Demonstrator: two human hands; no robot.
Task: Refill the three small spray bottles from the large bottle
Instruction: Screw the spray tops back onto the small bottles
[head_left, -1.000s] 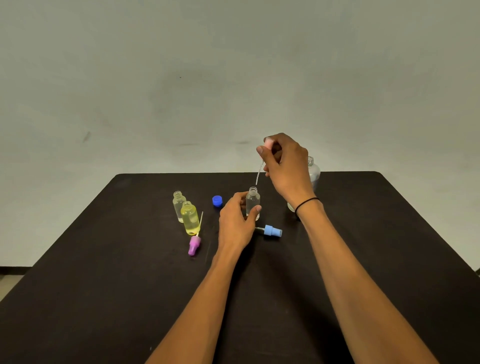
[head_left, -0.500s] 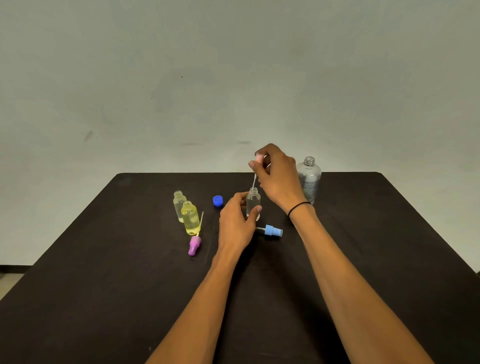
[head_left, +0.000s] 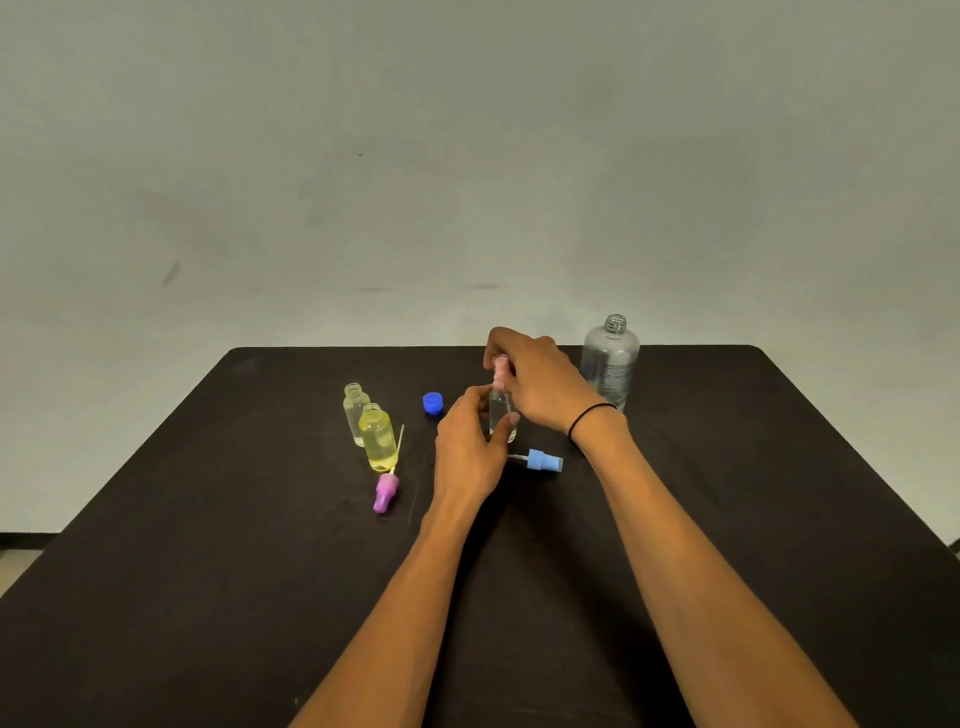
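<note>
My left hand (head_left: 470, 449) grips a small clear spray bottle (head_left: 500, 410) standing on the black table (head_left: 727, 519). Over its neck my right hand (head_left: 540, 384) pinches a pink spray head (head_left: 500, 370), which now sits on the bottle's mouth. To the left stand two uncapped small bottles, a clear one (head_left: 355, 413) and a yellow one (head_left: 379, 437). The large clear bottle (head_left: 609, 361) stands uncapped behind my right wrist. A purple spray head (head_left: 386, 491) and a light blue spray head (head_left: 543, 461) lie loose on the table.
A dark blue cap (head_left: 432, 403) lies between the small bottles and my hands. The table's far edge runs just behind the large bottle, with a plain wall beyond. Bare dark tabletop stretches on both sides of my forearms.
My right hand has come down and leftward, lowering the pink spray head with its tube into the bottle held by my left hand. The large bottle behind it is now uncovered.
</note>
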